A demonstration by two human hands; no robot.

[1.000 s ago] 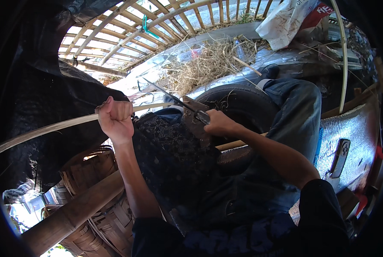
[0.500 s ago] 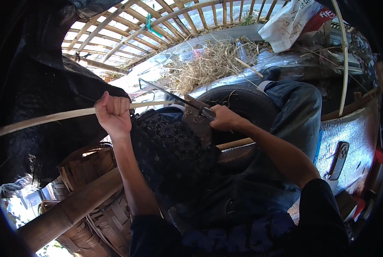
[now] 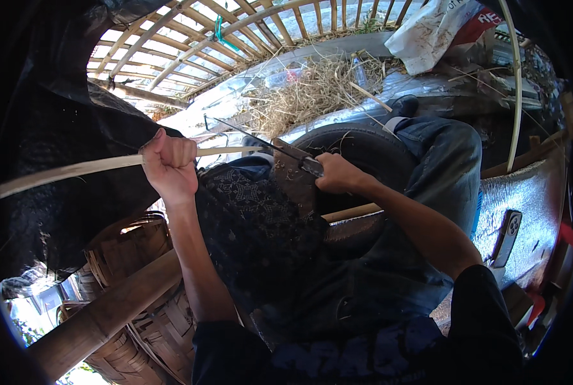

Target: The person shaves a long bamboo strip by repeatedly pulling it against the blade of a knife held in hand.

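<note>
My left hand [image 3: 170,165] is closed in a fist around a long pale bamboo strip [image 3: 75,172]. The strip curves away to the left edge, and its thinner end reaches right toward a brown board [image 3: 293,179] on my lap. My right hand [image 3: 338,173] grips the dark handle of a thin-framed tool [image 3: 261,141] that looks like a small hacksaw, its bent tip pointing up and left. The tool's shaft passes close to the strip's right end; whether they touch I cannot tell. A dark patterned cloth [image 3: 248,199] covers my left leg beneath the board.
A black tyre [image 3: 363,144] lies beyond my lap. Dry shavings [image 3: 306,96] are heaped behind it, before a bamboo slat fence [image 3: 235,32]. A phone [image 3: 507,237] rests at right. At lower left are a thick bamboo pole [image 3: 107,321] and woven baskets [image 3: 132,247].
The view has shifted slightly. The tool's bent tip sits a little further left, and the strip's right end has moved slightly. Both hands keep their holds.
</note>
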